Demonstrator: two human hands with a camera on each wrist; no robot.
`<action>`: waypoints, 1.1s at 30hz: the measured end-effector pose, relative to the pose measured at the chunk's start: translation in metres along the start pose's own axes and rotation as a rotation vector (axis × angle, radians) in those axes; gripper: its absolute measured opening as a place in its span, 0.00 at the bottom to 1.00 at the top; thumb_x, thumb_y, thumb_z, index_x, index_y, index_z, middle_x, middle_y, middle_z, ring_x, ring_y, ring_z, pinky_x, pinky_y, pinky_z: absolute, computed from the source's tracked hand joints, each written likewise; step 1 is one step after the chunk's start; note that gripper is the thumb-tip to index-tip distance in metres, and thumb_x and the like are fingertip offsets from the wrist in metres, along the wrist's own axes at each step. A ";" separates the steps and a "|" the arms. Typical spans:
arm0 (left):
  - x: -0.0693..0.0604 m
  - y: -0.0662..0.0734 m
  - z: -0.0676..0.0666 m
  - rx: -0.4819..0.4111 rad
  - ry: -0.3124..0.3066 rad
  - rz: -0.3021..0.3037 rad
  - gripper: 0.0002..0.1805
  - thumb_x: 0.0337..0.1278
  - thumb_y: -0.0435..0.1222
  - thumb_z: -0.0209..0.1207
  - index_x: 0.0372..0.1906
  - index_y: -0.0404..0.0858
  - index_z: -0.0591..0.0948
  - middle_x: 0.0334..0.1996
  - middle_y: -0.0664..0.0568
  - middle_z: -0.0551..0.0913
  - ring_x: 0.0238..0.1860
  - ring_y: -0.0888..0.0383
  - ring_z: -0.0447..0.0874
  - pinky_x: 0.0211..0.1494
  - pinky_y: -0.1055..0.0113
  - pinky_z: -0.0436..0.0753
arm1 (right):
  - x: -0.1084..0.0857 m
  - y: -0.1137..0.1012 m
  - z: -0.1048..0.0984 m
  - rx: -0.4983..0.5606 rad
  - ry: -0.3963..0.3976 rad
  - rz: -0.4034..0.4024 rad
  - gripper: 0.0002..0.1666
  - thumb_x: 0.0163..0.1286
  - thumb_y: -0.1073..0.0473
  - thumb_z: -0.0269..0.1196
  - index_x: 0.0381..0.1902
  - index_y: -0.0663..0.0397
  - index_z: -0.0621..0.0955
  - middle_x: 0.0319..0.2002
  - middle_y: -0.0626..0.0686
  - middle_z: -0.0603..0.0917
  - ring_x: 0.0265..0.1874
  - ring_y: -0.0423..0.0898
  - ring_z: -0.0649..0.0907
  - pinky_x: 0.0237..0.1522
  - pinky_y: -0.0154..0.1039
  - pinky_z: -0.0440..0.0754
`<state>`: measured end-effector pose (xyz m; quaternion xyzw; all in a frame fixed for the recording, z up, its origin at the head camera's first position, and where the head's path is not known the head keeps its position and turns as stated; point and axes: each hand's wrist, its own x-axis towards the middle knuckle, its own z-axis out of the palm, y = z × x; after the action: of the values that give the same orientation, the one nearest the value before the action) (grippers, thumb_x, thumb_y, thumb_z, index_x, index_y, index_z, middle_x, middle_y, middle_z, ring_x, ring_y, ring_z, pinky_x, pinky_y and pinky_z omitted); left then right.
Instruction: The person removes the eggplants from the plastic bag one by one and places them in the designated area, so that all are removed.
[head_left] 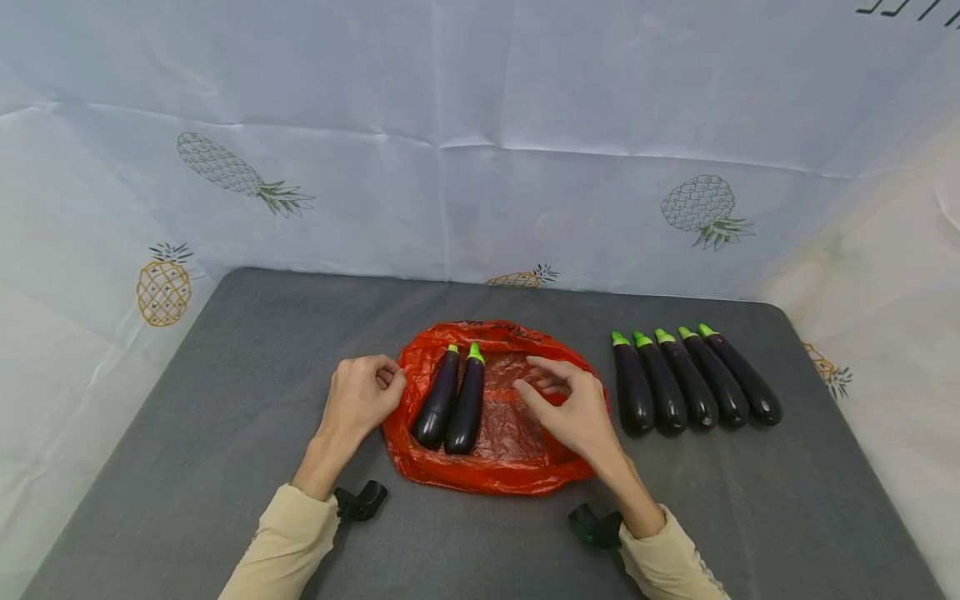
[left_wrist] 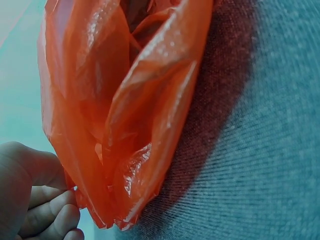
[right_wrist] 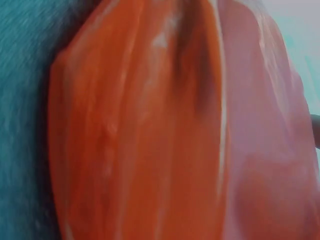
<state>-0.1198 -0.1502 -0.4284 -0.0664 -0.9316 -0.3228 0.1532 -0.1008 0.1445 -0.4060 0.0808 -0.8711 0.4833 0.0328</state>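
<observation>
A red plastic bag (head_left: 495, 477) lies spread open on the grey table, its rim rolled outward. Inside its left half rest two eggplants (head_left: 467, 408), side by side, green stems pointing away from me. My left hand (head_left: 362, 396) pinches the bag's left edge between thumb and curled fingers; the left wrist view shows the bag's folded red plastic (left_wrist: 135, 125) at the fingertips. Over the right part of the bag, my right hand (head_left: 573, 412) has its thumb and fingers apart, holding nothing. Red plastic (right_wrist: 140, 140) fills most of the right wrist view and hides nearly all of that hand.
Several more eggplants (head_left: 678, 383) lie in a slanted row right of the bag, stems away from me. Behind the grey table (head_left: 300, 317) hangs a pale cloth (head_left: 442, 200) printed with pineapples. A black wrist camera mount (head_left: 596, 527) sits at each wrist.
</observation>
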 end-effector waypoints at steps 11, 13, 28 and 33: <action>0.000 -0.001 0.000 0.001 -0.005 -0.004 0.08 0.55 0.30 0.62 0.24 0.35 0.86 0.19 0.49 0.84 0.19 0.61 0.78 0.29 0.64 0.81 | 0.000 -0.006 0.016 0.037 -0.047 0.039 0.26 0.63 0.57 0.72 0.58 0.59 0.84 0.41 0.56 0.89 0.36 0.45 0.87 0.41 0.32 0.85; 0.000 -0.001 0.000 0.001 -0.006 -0.004 0.08 0.56 0.30 0.62 0.24 0.34 0.86 0.19 0.49 0.84 0.19 0.61 0.77 0.29 0.64 0.80 | 0.000 -0.007 0.018 0.054 -0.060 0.061 0.26 0.64 0.58 0.72 0.59 0.59 0.84 0.42 0.57 0.88 0.35 0.44 0.87 0.40 0.31 0.85; 0.000 0.001 0.000 -0.009 -0.011 -0.008 0.08 0.56 0.30 0.62 0.23 0.34 0.86 0.18 0.49 0.83 0.18 0.62 0.75 0.27 0.67 0.79 | -0.005 -0.011 0.037 0.106 -0.122 0.113 0.28 0.63 0.56 0.73 0.60 0.59 0.83 0.41 0.56 0.88 0.29 0.40 0.87 0.34 0.30 0.85; 0.000 0.000 0.000 -0.011 -0.012 -0.008 0.08 0.56 0.30 0.62 0.23 0.34 0.86 0.18 0.49 0.83 0.18 0.61 0.75 0.27 0.67 0.79 | -0.007 -0.012 0.042 0.098 -0.128 0.123 0.27 0.63 0.55 0.73 0.59 0.58 0.84 0.40 0.55 0.89 0.28 0.40 0.87 0.33 0.32 0.85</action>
<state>-0.1193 -0.1499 -0.4285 -0.0652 -0.9310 -0.3283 0.1459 -0.0915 0.1037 -0.4194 0.0595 -0.8499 0.5204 -0.0566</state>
